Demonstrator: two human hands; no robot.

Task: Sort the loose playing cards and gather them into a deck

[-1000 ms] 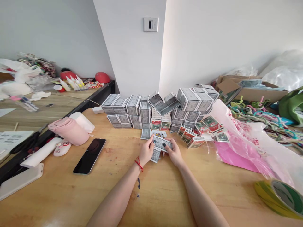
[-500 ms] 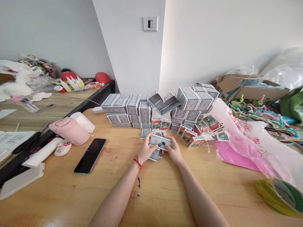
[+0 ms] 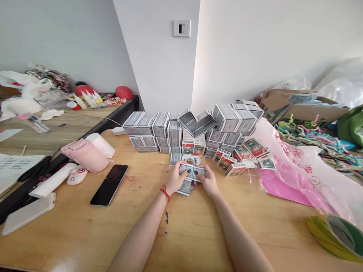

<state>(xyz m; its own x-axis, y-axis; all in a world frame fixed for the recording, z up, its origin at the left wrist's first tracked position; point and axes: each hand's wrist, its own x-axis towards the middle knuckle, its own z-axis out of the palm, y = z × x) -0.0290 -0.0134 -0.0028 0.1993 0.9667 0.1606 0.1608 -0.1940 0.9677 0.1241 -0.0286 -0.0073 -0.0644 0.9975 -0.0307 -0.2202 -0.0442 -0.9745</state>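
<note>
Grey-backed playing cards point(image 3: 192, 173) are pinched between my two hands, low over the wooden table. My left hand point(image 3: 175, 179) grips their left side with the thumb on top. On the right side, my right hand point(image 3: 209, 180) does the same. Below them more cards point(image 3: 184, 187) show face down, partly hidden by the held ones. Just beyond my fingers lie a face-up card point(image 3: 189, 159) and a face-down card point(image 3: 175, 158). Behind stand blocks built of folded cards point(image 3: 160, 126), with an angled open piece point(image 3: 197, 124) resting on red-and-white card boxes point(image 3: 193, 146).
Loose card boxes point(image 3: 227, 162) lie right of my hands, beside pink plastic wrapping point(image 3: 286, 181). A tape roll point(image 3: 334, 236) sits at the near right. On the left are a phone point(image 3: 109, 185), a pink tumbler point(image 3: 86, 155) and a white power bank point(image 3: 30, 213).
My left thumb has shifted slightly left across the held cards, away from the right thumb. The face-up card behind shows a little more. The whole view has moved slightly.
</note>
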